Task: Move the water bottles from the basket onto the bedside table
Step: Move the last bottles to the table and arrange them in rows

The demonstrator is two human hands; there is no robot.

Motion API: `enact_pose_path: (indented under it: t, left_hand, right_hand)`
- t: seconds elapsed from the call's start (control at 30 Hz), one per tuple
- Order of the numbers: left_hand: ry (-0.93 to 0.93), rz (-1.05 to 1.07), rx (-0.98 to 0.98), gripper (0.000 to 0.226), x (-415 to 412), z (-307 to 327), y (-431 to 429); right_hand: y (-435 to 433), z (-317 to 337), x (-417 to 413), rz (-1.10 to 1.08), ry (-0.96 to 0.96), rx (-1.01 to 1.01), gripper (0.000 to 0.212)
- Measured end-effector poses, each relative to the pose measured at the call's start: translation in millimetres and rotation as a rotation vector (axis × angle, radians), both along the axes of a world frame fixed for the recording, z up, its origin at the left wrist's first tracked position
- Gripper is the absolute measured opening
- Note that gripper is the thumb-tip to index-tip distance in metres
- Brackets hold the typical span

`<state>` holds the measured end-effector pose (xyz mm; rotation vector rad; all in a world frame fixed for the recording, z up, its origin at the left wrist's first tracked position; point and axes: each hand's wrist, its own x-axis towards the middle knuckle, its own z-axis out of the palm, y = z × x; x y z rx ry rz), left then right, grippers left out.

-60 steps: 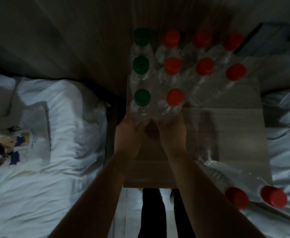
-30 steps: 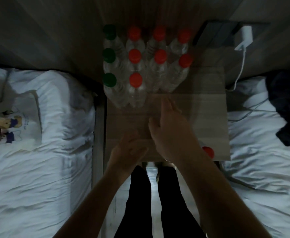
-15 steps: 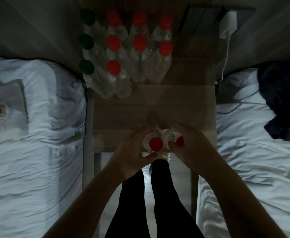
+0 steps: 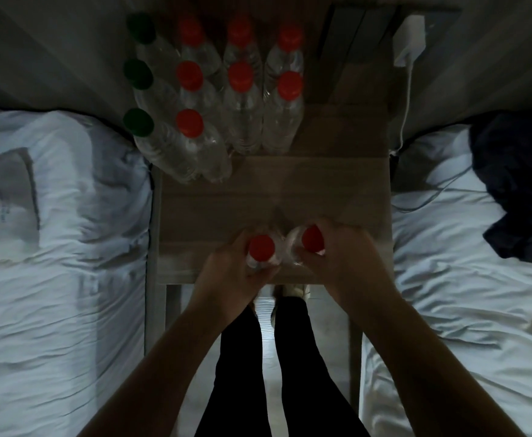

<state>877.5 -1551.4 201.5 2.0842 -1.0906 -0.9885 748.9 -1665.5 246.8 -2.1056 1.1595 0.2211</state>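
Two clear water bottles with red caps stand side by side over the near edge of the wooden bedside table [image 4: 220,212]. My left hand [image 4: 230,275] grips the left bottle [image 4: 261,249] and my right hand [image 4: 340,263] grips the right bottle [image 4: 312,238]. At the table's far left stands a tight block of several upright bottles [image 4: 214,89]: three with green caps on the left, the others with red caps. No basket is in view.
White-sheeted beds flank the table, left [image 4: 53,247] and right [image 4: 466,294]. A dark garment [image 4: 523,184] lies on the right bed. A white charger [image 4: 411,39] with its cable hangs at the wall behind the table. My legs [image 4: 268,367] stand between the beds.
Two seconds ago both hands were pressing bottles into the block. They then drew back, took two red-capped bottles, and now hold them a little further onto the table's near edge.
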Motion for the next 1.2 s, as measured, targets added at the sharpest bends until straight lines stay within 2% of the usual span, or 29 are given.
enact_pose_path:
  t: [0.17,0.23,0.47,0.6,0.67,0.8,0.9,1.1,1.2]
  left_hand:
    - [-0.051,0.056,0.005,0.037,17.1,0.3,-15.7]
    - [-0.079,0.090,-0.005,0.043,27.5,-2.1,-24.9]
    - [-0.048,0.133,-0.055,0.041,55.4,-11.7,-53.3]
    - [-0.061,0.105,-0.039,0.042,63.1,-12.2,-60.2]
    - [-0.066,0.101,-0.113,0.037,63.9,-12.6,-59.5]
    - [-0.010,0.093,-0.077,0.047,62.5,-16.3,-50.5]
    - [0.033,0.113,-0.064,0.057,60.0,-20.1,-46.2]
    - [0.117,0.146,-0.089,0.056,61.1,-32.0,-45.2]
    - [0.113,0.144,-0.117,0.058,61.5,-39.5,-43.1]
  right_hand:
    - [-18.2,-2.3,26.6,0.015,0.007,-0.068,0.034]
    - [-25.9,-2.7,37.7,0.023,0.008,-0.087,0.037]
    - [-44.2,-7.1,63.6,-0.024,-0.050,-0.165,0.021]
    - [-47.7,-10.8,65.5,-0.037,-0.077,-0.171,0.020]
    - [-47.6,-12.7,64.5,-0.045,-0.077,-0.171,0.024]
    - [-42.2,-18.2,57.3,-0.116,-0.141,-0.116,0.038]
    - [-37.7,-25.5,52.3,-0.193,-0.230,-0.068,0.038]
    - [-35.7,-37.9,48.1,-0.311,-0.371,0.060,0.038]
    - [-31.8,-51.2,46.2,-0.347,-0.449,0.149,0.049]
